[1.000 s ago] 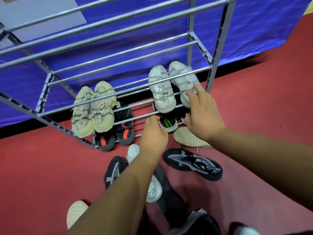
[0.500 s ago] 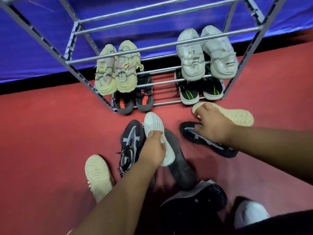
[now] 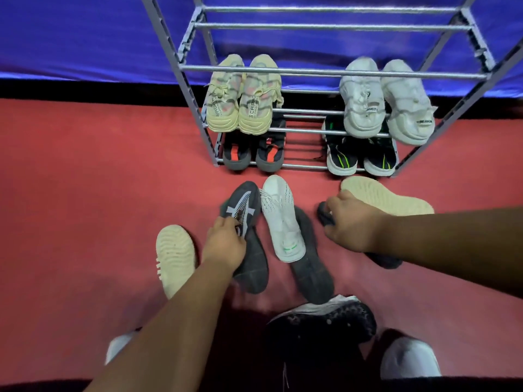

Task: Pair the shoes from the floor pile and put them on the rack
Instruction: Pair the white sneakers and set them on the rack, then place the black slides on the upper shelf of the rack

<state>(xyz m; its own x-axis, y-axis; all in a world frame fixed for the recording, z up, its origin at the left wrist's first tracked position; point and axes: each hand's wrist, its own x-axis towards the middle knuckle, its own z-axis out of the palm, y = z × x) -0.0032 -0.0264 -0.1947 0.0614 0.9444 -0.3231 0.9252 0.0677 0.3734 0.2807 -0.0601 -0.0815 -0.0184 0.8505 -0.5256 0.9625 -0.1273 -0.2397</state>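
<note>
A grey metal rack [image 3: 325,71] stands on the red floor and holds a beige pair [image 3: 243,97], a white pair [image 3: 385,100], a black-orange pair [image 3: 253,154] and a black-green pair [image 3: 360,159]. Below it lies a pile of loose shoes. My left hand [image 3: 225,244] grips a black shoe with white stripes [image 3: 242,203] at its collar. My right hand [image 3: 353,222] closes on a second black shoe [image 3: 385,260], mostly hidden under my hand and forearm. A white shoe [image 3: 281,222] lies between them, on top of a dark upturned shoe [image 3: 311,273].
Cream soles lie upturned at left [image 3: 174,258] and right [image 3: 387,195]. More shoes sit near the bottom edge: a black studded one [image 3: 334,323] and white ones [image 3: 409,360]. A blue cloth [image 3: 85,38] hangs behind the rack.
My view dropped from the rack to the pile. Both hands came down from the rack; the left shifted from the white shoe onto the striped black shoe, the right closed on the other black shoe.
</note>
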